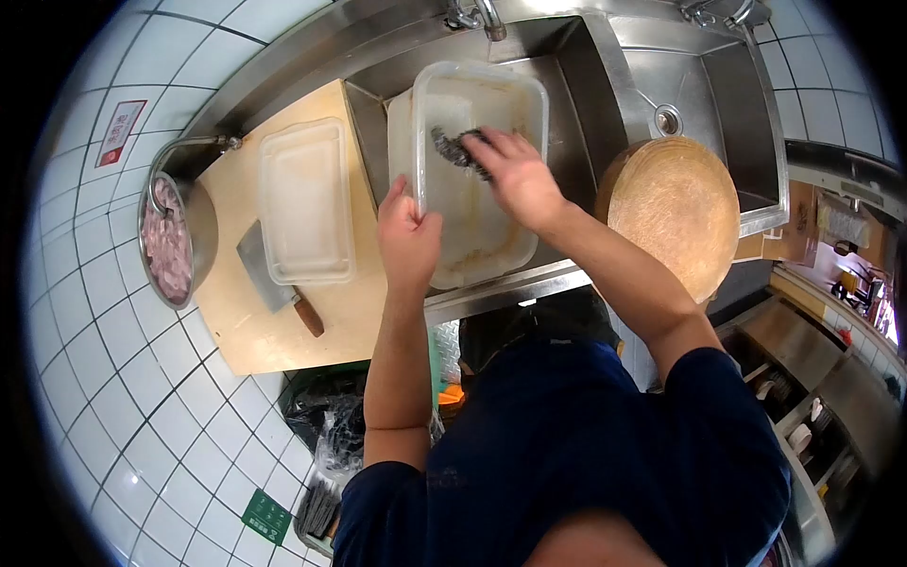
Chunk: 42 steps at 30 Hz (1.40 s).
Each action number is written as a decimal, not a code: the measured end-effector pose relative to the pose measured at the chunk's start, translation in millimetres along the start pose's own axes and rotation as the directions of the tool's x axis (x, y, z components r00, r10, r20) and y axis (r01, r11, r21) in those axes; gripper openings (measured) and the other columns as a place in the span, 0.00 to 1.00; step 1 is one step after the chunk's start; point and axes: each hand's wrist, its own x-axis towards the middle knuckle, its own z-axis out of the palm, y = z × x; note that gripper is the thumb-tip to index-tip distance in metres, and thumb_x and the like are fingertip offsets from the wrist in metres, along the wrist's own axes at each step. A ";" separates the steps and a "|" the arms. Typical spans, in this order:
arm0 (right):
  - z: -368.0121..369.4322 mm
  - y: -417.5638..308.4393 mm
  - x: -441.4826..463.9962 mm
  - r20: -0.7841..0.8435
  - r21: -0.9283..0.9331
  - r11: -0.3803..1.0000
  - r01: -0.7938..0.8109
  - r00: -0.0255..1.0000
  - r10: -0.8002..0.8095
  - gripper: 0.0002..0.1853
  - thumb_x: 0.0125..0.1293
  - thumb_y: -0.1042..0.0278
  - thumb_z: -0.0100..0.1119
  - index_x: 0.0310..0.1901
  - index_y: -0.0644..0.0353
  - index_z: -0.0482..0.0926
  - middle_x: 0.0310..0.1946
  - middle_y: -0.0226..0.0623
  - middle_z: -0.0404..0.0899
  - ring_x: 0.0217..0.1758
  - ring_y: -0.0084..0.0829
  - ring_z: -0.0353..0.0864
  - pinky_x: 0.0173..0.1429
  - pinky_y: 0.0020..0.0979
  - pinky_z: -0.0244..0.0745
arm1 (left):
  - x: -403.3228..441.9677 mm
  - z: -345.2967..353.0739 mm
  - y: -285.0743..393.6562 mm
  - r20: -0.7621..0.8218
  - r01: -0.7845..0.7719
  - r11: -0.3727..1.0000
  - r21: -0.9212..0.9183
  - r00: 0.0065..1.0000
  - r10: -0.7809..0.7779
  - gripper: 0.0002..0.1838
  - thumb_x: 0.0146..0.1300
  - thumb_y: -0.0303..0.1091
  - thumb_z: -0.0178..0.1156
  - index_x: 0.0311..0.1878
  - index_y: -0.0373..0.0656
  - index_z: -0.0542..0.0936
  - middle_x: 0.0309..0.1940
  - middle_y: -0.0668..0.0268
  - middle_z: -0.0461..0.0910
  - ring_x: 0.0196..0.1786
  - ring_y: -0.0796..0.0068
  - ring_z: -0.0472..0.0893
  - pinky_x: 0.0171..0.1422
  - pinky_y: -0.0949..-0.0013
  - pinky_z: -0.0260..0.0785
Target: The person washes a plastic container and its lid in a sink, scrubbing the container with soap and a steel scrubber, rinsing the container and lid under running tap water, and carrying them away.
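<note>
A translucent plastic tub (484,225) with brownish stains sits tilted in the left sink basin. My left hand (409,231) closes on its near-left rim, thumb and fingers on either side of the wall. Inside the tub, my right hand (518,178) presses a dark metal scouring pad (450,148) against the surface. Its fingers are bent over the pad and cover part of it. Part of another pale container wall (401,137) shows along the tub's left side.
On the wooden board (364,321) at left lie a translucent lid (304,203) and a cleaver (265,271). A metal bowl (201,231) of pink raw meat (168,248) stands beyond. A round chopping block (673,217) rests by the right basin (661,66). A faucet (489,19) overhangs the sink.
</note>
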 end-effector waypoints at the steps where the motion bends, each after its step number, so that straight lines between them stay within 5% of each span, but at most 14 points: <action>1: 21.9 0.5 7.2 0.067 -0.195 0.978 0.069 0.996 -0.057 0.25 0.62 0.75 0.60 0.63 0.54 0.78 0.67 0.43 0.73 0.70 0.48 0.71 0.74 0.47 0.66 | 3.7 -2.0 2.1 0.015 0.018 0.999 -0.038 1.000 -0.017 0.12 0.52 0.19 0.59 0.23 0.36 0.65 0.54 0.35 0.79 0.67 0.42 0.76 0.56 0.55 0.72; 5: 60.3 -4.2 0.0 0.502 -0.517 0.799 0.308 0.865 -0.009 0.17 0.64 0.66 0.60 0.55 0.53 0.83 0.66 0.41 0.71 0.73 0.47 0.67 0.74 0.53 0.62 | 19.9 -1.6 8.6 0.028 -0.024 0.992 -0.124 0.999 0.027 0.12 0.51 0.19 0.59 0.22 0.36 0.64 0.54 0.35 0.80 0.67 0.45 0.77 0.52 0.57 0.74; 8: 76.4 -14.4 -6.6 0.694 -0.273 0.949 0.160 0.716 0.079 0.14 0.64 0.66 0.59 0.51 0.52 0.85 0.61 0.39 0.74 0.68 0.46 0.71 0.72 0.54 0.64 | 21.9 -3.4 12.2 0.042 -0.070 0.991 -0.114 0.996 0.075 0.13 0.51 0.18 0.59 0.21 0.35 0.63 0.56 0.33 0.78 0.66 0.45 0.78 0.50 0.58 0.75; 11: 82.2 0.4 -11.4 0.715 -0.223 0.924 0.309 0.697 -0.060 0.11 0.66 0.65 0.57 0.43 0.45 0.89 0.54 0.34 0.78 0.64 0.42 0.73 0.64 0.50 0.69 | 15.6 -2.7 -1.0 0.083 -0.054 0.996 -0.074 0.995 0.060 0.12 0.50 0.18 0.58 0.22 0.35 0.63 0.59 0.33 0.77 0.64 0.43 0.79 0.48 0.57 0.75; 14: 67.3 15.1 10.4 0.692 -0.390 0.746 0.540 0.707 -0.150 0.11 0.66 0.64 0.57 0.43 0.44 0.89 0.52 0.34 0.78 0.61 0.40 0.75 0.57 0.45 0.70 | 15.2 -5.2 -2.1 0.070 -0.068 0.996 -0.065 0.995 0.072 0.09 0.49 0.17 0.56 0.22 0.34 0.64 0.60 0.33 0.76 0.63 0.40 0.79 0.50 0.57 0.75; 16: 44.5 18.3 44.6 0.593 -0.631 0.553 0.544 0.798 -0.109 0.11 0.66 0.62 0.58 0.43 0.47 0.89 0.53 0.34 0.77 0.61 0.39 0.73 0.55 0.40 0.68 | 19.5 -9.2 8.1 0.038 -0.119 0.993 -0.019 0.992 0.119 0.08 0.49 0.16 0.54 0.24 0.34 0.64 0.63 0.34 0.75 0.64 0.43 0.79 0.53 0.59 0.74; 18: 5.8 11.6 80.6 0.464 -0.659 0.639 0.397 0.883 -0.069 0.13 0.65 0.61 0.58 0.45 0.54 0.89 0.59 0.37 0.75 0.66 0.41 0.69 0.57 0.41 0.68 | 25.2 -13.1 23.3 0.003 -0.201 0.976 0.085 0.980 0.201 0.08 0.51 0.14 0.53 0.26 0.33 0.64 0.66 0.38 0.73 0.66 0.52 0.79 0.59 0.64 0.73; 22: 5.3 26.7 86.9 0.280 -0.810 0.500 0.308 0.951 -0.132 0.15 0.69 0.62 0.53 0.50 0.55 0.86 0.66 0.44 0.70 0.73 0.44 0.64 0.65 0.42 0.67 | 32.4 -18.3 30.1 0.007 -0.270 0.957 0.103 0.963 0.271 0.07 0.50 0.15 0.53 0.25 0.32 0.65 0.64 0.37 0.75 0.66 0.43 0.77 0.60 0.59 0.73; 27: 53.2 12.3 41.5 0.602 -0.587 0.715 0.381 0.796 0.070 0.18 0.67 0.63 0.56 0.55 0.53 0.86 0.70 0.41 0.70 0.75 0.46 0.64 0.67 0.43 0.64 | 24.2 -5.8 18.4 0.030 -0.310 0.941 0.136 0.951 0.309 0.04 0.49 0.14 0.54 0.27 0.30 0.70 0.62 0.38 0.76 0.60 0.39 0.79 0.57 0.54 0.75; 30: 57.4 -14.0 16.2 0.702 -0.445 0.824 0.352 0.708 0.077 0.20 0.65 0.62 0.60 0.59 0.50 0.84 0.68 0.38 0.71 0.73 0.45 0.67 0.68 0.45 0.66 | 21.2 -1.5 24.9 0.020 -0.188 0.979 0.078 0.982 0.187 0.04 0.49 0.14 0.54 0.27 0.31 0.70 0.62 0.39 0.77 0.60 0.41 0.80 0.56 0.53 0.75; 33: 60.3 -25.8 0.1 0.684 -0.197 0.979 -0.052 0.709 0.175 0.24 0.62 0.61 0.64 0.61 0.46 0.81 0.67 0.38 0.72 0.72 0.45 0.68 0.67 0.46 0.68 | 22.0 2.7 21.5 0.036 -0.169 0.977 0.133 0.986 0.165 0.04 0.49 0.14 0.55 0.27 0.31 0.71 0.63 0.38 0.76 0.61 0.42 0.79 0.59 0.53 0.75; 36: 78.5 -27.5 -42.7 0.461 0.003 0.995 0.095 0.883 -0.085 0.26 0.59 0.61 0.66 0.62 0.45 0.80 0.66 0.36 0.73 0.71 0.46 0.68 0.67 0.48 0.70 | 26.0 2.7 8.5 -0.006 -0.204 0.945 0.257 0.977 0.213 0.03 0.49 0.15 0.54 0.28 0.30 0.72 0.64 0.37 0.74 0.64 0.42 0.78 0.62 0.53 0.73; 39: 55.5 -17.8 -58.9 0.425 -0.124 0.940 0.318 0.873 -0.239 0.22 0.60 0.61 0.65 0.57 0.45 0.83 0.63 0.33 0.74 0.69 0.44 0.69 0.66 0.45 0.68 | 27.4 -14.6 15.2 0.056 -0.053 0.968 0.246 0.998 0.041 0.04 0.49 0.15 0.54 0.30 0.29 0.73 0.64 0.35 0.73 0.65 0.41 0.76 0.65 0.53 0.71; 42: 15.0 -22.7 -50.7 0.592 -0.360 0.769 0.529 0.766 -0.250 0.18 0.61 0.61 0.61 0.54 0.48 0.85 0.61 0.33 0.75 0.66 0.41 0.70 0.64 0.41 0.66 | 30.0 -17.9 52.1 0.138 -0.158 0.946 0.283 0.983 0.123 0.04 0.48 0.16 0.55 0.29 0.29 0.73 0.61 0.35 0.75 0.64 0.37 0.76 0.64 0.50 0.72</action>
